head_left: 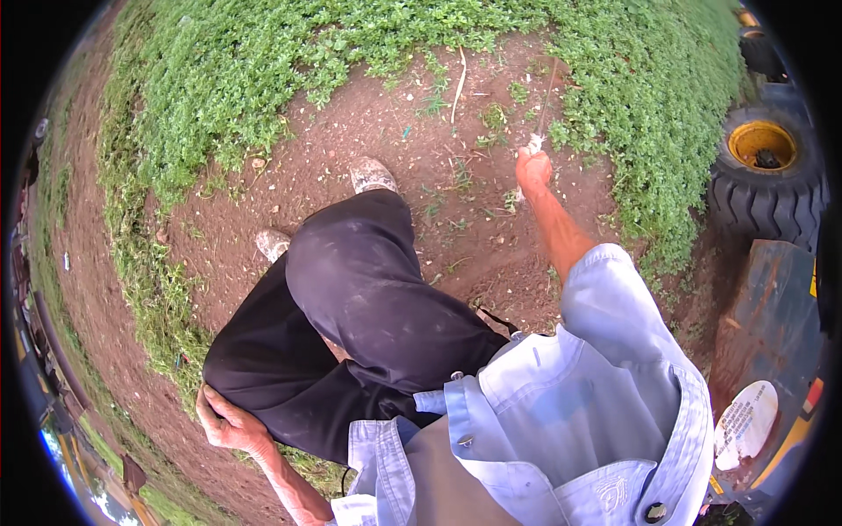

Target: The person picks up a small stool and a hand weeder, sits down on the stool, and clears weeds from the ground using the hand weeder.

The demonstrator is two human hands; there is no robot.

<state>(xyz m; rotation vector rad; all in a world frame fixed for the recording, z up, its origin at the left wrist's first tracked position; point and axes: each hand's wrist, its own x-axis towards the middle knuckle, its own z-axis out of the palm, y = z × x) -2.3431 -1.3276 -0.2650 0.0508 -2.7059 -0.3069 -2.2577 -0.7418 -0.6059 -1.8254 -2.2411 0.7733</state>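
Observation:
I am squatting, with black trousers (368,280) and an open light blue shirt (605,403) in view. My right hand (533,171) reaches out ahead to the right, closed round the whitish handle (535,143) of a thin long-bladed tool (549,96). Its narrow blade or rod points away over the bare soil, close to the green plants; its exact kind is too thin to make out. On the outside of my left knee rests my left hand (230,422), fingers laid against the cloth, holding nothing.
Low leafy plants (649,123) cover the ground ahead and to the right, round a patch of brown soil (491,237). A dry stalk (459,83) lies on it. At the right stands a machine with a large tyre (763,175) and a rusty metal panel (759,307). Cut-looking weeds (145,289) lie leftward.

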